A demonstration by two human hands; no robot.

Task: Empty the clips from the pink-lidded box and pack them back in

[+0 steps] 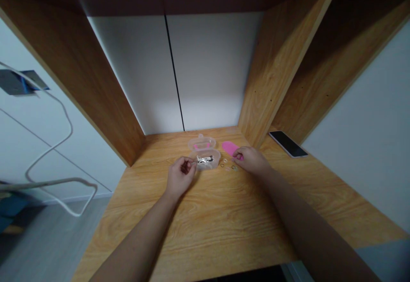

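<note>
Left hand (181, 175) pinched at the rim of a clear plastic box (208, 161), whatever it holds too small to tell. Silver pieces (205, 159) lie inside. Small rings (228, 165) remain loose on the surface (192, 231), right of the box. Right hand (251, 160) curled by a pink pad (229, 147), grip unclear.

plastic box (205, 161) sitting on desk (198, 226) | plastic lid (201, 143) lying behind box | small rings (228, 166) lying right of box | phone (287, 143) lying frame right

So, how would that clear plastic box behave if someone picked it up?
The clear plastic box looks thin-walled, so probably light and a little flexible. Its smooth sides may feel slippery. The shiny metal pieces inside would likely slide and rattle if it tilts.
</note>
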